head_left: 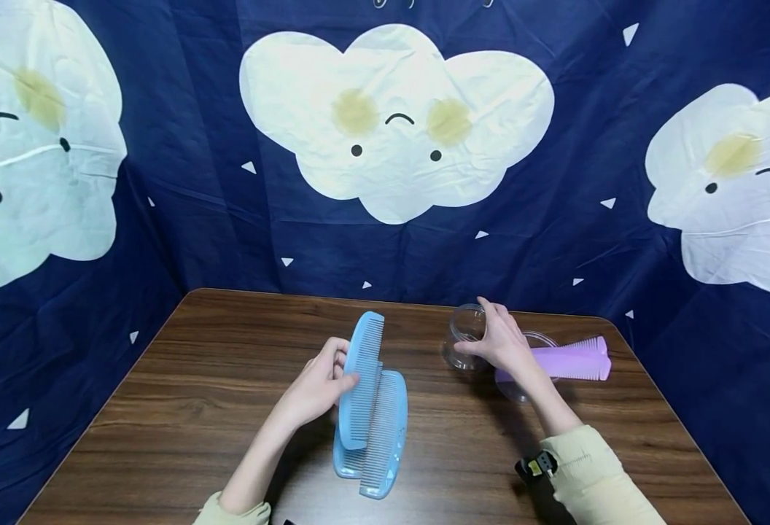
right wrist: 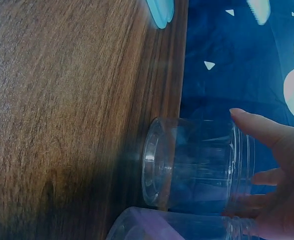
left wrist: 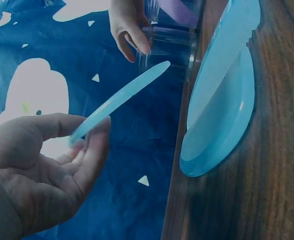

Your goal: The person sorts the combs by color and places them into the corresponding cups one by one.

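A light blue comb [head_left: 359, 386] is pinched between the thumb and fingers of my left hand [head_left: 313, 388], raised above the table. Beneath it, two more blue combs [head_left: 390, 437] lie on the wood, one overlapping the other. At the back right, my right hand [head_left: 504, 343] holds a clear jar [right wrist: 199, 165] near its rim, thumb on one side and fingers on the other. The jar stands upright; nothing shows inside it. Right beside it is a second clear jar [head_left: 512, 391] with purple combs [head_left: 569, 361] leaning out of it to the right.
The brown wooden table [head_left: 201, 408] ends at a dark blue curtain [head_left: 181, 182] printed with white clouds, which surrounds its back and sides. A small black device [head_left: 536, 465] is strapped at my right wrist.
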The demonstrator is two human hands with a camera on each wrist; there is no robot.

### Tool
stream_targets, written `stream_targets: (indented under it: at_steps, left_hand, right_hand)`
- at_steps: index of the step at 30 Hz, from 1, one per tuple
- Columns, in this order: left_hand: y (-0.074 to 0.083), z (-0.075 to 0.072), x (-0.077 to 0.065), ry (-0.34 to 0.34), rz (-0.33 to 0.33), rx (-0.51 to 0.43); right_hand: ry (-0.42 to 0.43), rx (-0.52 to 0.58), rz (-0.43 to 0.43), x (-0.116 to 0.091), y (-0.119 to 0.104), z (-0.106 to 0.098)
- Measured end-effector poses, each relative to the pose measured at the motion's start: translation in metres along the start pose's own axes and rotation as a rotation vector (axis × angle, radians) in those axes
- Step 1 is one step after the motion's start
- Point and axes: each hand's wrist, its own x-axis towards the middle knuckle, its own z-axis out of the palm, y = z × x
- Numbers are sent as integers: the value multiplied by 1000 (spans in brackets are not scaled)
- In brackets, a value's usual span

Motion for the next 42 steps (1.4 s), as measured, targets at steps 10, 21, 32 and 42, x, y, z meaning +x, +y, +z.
stream_targets:
  at_steps: [10,21,32,42]
  left_hand:
    - [10,1,-2,52,55,-75]
    - [20,-3,-4,115,85,-108]
    - [36,1,4,161,120,-84]
    - [43,7,10,176,144,-89]
  right_hand:
    - [17,-25,-28,-4,-1,1]
    - [13,21,-62,-11,-9,7]
    - [22,43,-67,-20,-12,13]
    - [34,64,-68,-31,-12,18]
